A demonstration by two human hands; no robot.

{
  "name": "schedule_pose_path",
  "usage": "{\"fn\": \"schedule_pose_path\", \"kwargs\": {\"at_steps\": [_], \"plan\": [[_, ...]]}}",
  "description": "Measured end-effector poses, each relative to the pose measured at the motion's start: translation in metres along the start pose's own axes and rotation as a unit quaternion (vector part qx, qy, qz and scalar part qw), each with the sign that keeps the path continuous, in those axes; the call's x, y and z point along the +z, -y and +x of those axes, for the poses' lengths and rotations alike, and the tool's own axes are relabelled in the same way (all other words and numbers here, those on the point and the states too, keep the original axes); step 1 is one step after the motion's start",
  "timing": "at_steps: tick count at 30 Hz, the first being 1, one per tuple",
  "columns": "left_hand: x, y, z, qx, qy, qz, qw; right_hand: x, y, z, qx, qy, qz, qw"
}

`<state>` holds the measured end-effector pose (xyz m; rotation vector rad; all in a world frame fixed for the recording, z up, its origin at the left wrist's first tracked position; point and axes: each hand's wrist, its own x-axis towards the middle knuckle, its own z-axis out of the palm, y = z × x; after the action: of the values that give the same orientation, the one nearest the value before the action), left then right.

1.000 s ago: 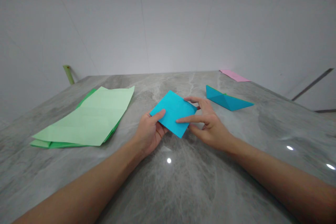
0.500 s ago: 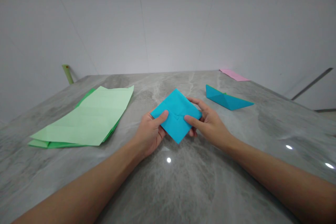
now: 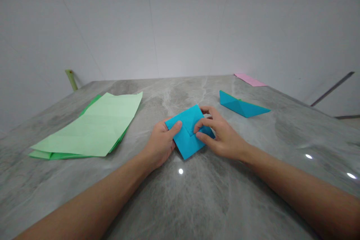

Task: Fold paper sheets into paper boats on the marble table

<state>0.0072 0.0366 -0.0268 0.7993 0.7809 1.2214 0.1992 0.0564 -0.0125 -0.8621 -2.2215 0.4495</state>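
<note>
A folded blue paper (image 3: pixel 187 142), roughly square and tilted, is held above the middle of the grey table. My left hand (image 3: pixel 161 142) grips its left corner, thumb on top and the other fingers underneath. At the right side, my right hand (image 3: pixel 221 135) has its thumb and index finger bent together at the paper's centre, by a folded flap. Its other fingers reach round behind the upper right edge. Whether the flap is pinched between the fingertips I cannot make out.
Light green sheets (image 3: pixel 90 127) lie over darker green paper at the left. A folded blue paper boat (image 3: pixel 243 107) stands at the right. Pink paper (image 3: pixel 250 79) lies at the back right edge of the marbled grey table (image 3: pixel 180 206), before a white wall.
The blue paper has turned clockwise and dipped slightly. My right thumb and index finger have come together at its centre flap; before, the index finger was behind the edge.
</note>
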Motion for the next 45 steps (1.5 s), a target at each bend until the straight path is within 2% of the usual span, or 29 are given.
{"fn": "schedule_pose_path", "kwargs": {"at_steps": [6,11,15,19,22,30,32,38,45], "plan": [[0.002,0.000,-0.001,-0.030,0.038,-0.001,0.999,-0.001,0.006,0.000,-0.005,0.018,-0.005,1.000],[0.004,-0.001,-0.005,-0.026,0.055,-0.001,0.998,0.000,0.010,0.001,-0.017,-0.010,-0.005,1.000],[0.006,0.001,-0.007,-0.039,0.087,0.006,0.995,0.001,0.009,0.002,0.001,-0.040,-0.016,0.999],[0.007,0.001,-0.005,-0.011,0.035,-0.008,0.999,0.004,0.007,0.001,0.028,-0.096,-0.016,0.995],[0.008,-0.001,-0.003,0.021,0.003,-0.024,0.999,0.007,0.007,0.000,0.045,-0.089,-0.013,0.995],[0.009,0.002,-0.003,0.038,0.010,-0.047,0.998,0.013,0.015,-0.002,0.121,-0.031,0.023,0.992],[0.009,0.002,-0.003,0.039,0.013,-0.049,0.998,0.014,0.016,-0.002,0.130,-0.039,0.027,0.990],[0.012,-0.002,-0.004,0.031,-0.019,-0.044,0.998,0.015,0.010,-0.001,0.141,-0.129,0.002,0.982],[0.013,-0.002,-0.005,0.031,-0.009,-0.048,0.998,0.015,0.013,0.000,0.149,-0.088,0.035,0.984]]}}
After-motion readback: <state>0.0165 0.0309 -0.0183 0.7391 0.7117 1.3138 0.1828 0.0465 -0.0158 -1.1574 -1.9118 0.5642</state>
